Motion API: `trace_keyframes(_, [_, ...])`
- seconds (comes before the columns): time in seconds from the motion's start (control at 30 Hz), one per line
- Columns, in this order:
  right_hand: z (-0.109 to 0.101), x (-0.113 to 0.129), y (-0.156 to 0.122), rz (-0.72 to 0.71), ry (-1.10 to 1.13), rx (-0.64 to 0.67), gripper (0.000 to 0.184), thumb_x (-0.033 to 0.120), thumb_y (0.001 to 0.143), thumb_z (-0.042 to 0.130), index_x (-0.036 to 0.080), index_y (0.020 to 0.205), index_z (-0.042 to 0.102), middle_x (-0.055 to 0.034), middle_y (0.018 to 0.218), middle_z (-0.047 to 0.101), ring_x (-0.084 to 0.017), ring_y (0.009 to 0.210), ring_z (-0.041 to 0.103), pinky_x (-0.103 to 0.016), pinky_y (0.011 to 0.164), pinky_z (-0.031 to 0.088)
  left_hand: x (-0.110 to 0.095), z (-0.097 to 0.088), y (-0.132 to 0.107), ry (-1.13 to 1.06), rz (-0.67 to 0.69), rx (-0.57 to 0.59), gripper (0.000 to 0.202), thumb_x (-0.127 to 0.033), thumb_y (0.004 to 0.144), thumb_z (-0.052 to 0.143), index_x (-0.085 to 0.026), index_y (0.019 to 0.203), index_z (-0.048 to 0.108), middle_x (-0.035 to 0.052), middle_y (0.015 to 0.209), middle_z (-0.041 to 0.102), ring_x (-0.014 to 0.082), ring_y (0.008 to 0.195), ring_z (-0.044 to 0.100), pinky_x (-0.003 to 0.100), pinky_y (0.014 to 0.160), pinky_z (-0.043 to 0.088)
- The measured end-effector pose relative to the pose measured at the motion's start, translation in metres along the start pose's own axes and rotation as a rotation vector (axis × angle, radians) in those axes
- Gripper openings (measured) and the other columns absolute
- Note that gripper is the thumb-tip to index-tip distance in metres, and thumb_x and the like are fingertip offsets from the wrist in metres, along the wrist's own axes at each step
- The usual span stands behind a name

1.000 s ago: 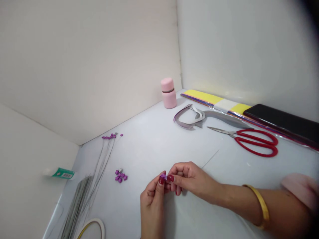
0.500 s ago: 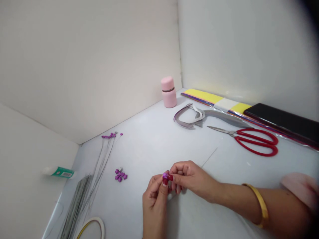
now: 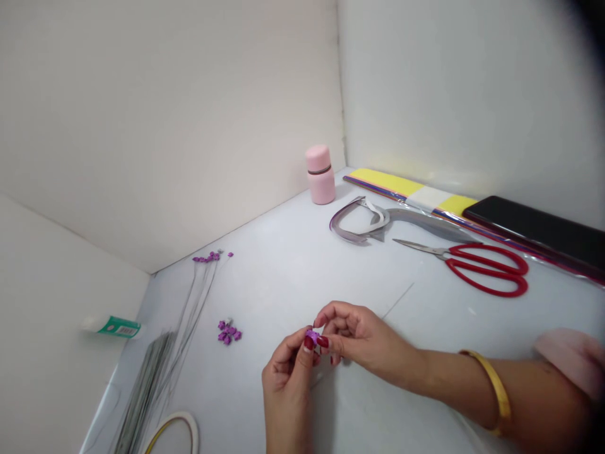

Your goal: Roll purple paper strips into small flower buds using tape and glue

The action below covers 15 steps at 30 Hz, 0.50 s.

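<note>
A small purple flower piece [image 3: 312,338] is pinched between the fingertips of both hands, low in the middle of the head view. My left hand [image 3: 293,366] grips it between thumb and index finger. From the other side, my right hand [image 3: 352,333] closes thumb and fingers on it; a yellow bangle [image 3: 491,386] circles that forearm. A thin wire [image 3: 397,300] shows behind my right hand; whether it joins the purple piece is hidden. Left of the hands lies a little heap of purple buds [image 3: 229,332]. Farther left, purple buds on wire stems [image 3: 208,257] rest on the table.
A bundle of grey-green wires [image 3: 144,391] and a tape roll [image 3: 193,432] lie at lower left, near a green-and-white tube [image 3: 118,326]. Red-handled scissors [image 3: 486,270], grey strips [image 3: 420,222], paper strips [image 3: 378,181], a black phone [image 3: 539,230] and a pink bottle [image 3: 321,180] stand or lie behind.
My left hand has shifted slightly left and the right index finger has lifted and arched. More of the purple piece shows between the fingertips.
</note>
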State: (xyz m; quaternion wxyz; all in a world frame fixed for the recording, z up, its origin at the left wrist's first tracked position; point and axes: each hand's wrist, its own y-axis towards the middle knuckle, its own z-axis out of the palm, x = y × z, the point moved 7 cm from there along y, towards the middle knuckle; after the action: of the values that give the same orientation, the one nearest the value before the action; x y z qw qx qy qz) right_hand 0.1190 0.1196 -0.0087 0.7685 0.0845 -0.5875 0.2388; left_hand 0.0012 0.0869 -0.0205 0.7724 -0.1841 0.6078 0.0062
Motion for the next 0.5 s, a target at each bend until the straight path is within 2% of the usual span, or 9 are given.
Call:
trace_keyframes(0.2, [0.002, 0.004, -0.001, -0.037, -0.001, 0.022, 0.02, 0.031, 0.072, 0.064, 0.016, 0.079, 0.054, 0.0007, 0.063, 0.06, -0.009, 0.057, 0.053, -0.02, 0.05, 0.038, 0.004, 0.002, 0.0, -0.047, -0.024, -0.001, 0.017, -0.023, 0.063, 0.072, -0.015, 0.078, 0.07, 0.0036, 0.067, 0.07, 0.0137, 0.063, 0.062, 0.024, 0.063, 0.047])
trace_keyframes(0.33, [0.003, 0.002, 0.0, -0.024, 0.039, 0.031, 0.017, 0.029, 0.072, 0.063, 0.015, 0.078, 0.054, 0.0013, 0.062, 0.06, -0.009, 0.057, 0.054, -0.02, 0.051, 0.04, 0.005, 0.003, -0.001, -0.117, -0.048, -0.022, 0.026, -0.025, 0.061, 0.074, -0.016, 0.085, 0.069, 0.0052, 0.075, 0.072, 0.0133, 0.065, 0.063, 0.023, 0.063, 0.048])
trace_keyframes(0.5, [0.004, -0.001, 0.001, -0.045, 0.119, 0.045, 0.014, 0.024, 0.073, 0.061, 0.016, 0.082, 0.053, 0.0027, 0.061, 0.058, -0.01, 0.058, 0.057, -0.023, 0.056, 0.043, 0.008, 0.01, -0.001, -0.253, -0.124, 0.061, 0.021, -0.02, 0.06, 0.074, -0.013, 0.08, 0.071, 0.0069, 0.074, 0.074, 0.0121, 0.066, 0.064, 0.021, 0.065, 0.049])
